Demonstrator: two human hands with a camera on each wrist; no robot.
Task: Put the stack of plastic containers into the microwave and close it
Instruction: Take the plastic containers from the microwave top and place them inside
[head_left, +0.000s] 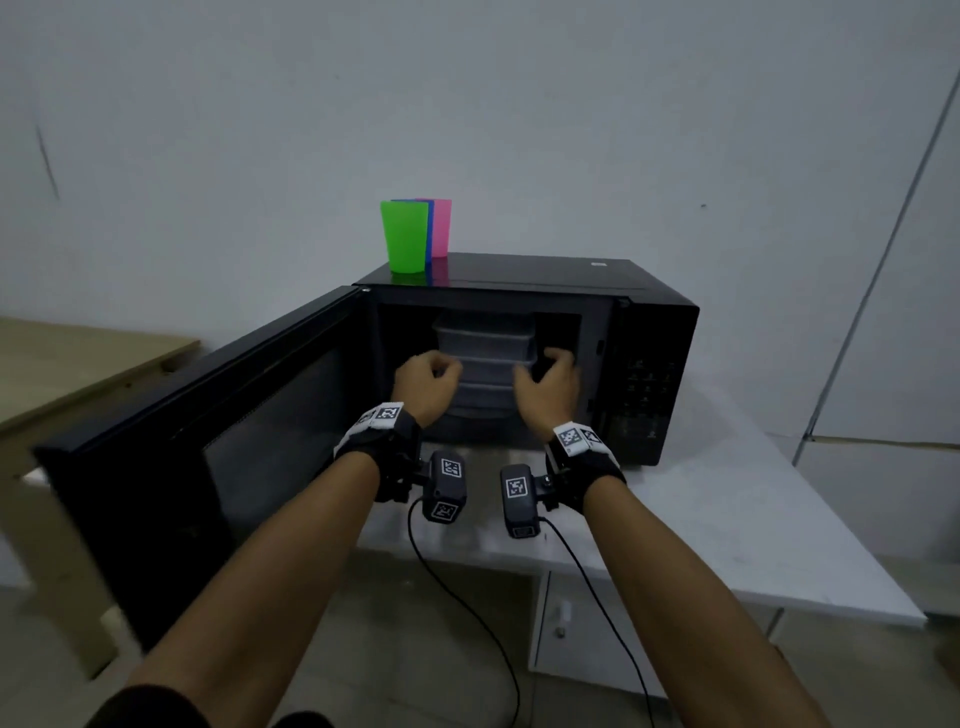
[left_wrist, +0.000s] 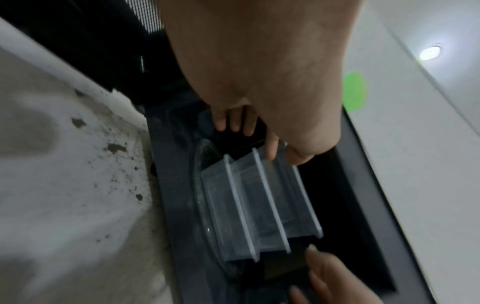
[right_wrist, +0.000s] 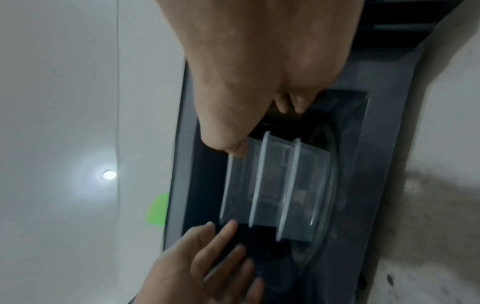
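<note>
Three stacked clear plastic containers (head_left: 485, 343) (left_wrist: 259, 205) (right_wrist: 275, 185) stand upright on the glass turntable (left_wrist: 205, 205) inside the black microwave (head_left: 649, 322). Its door (head_left: 208, 415) is swung wide to the left. My left hand (head_left: 428, 376) (left_wrist: 249, 139) is at the stack's left side with relaxed fingers, the thumb close to the top container's rim. At the stack's right side is my right hand (head_left: 548, 382) (right_wrist: 261, 126), fingers loosely curled and the thumb by the top rim. Neither hand grips the stack.
Green (head_left: 404, 236), blue (head_left: 429, 234) and pink (head_left: 441, 226) cups stand on the microwave's roof at its left. The microwave sits on a white table (head_left: 727, 519) against a wall. A wooden table (head_left: 62, 364) lies to the left, behind the door.
</note>
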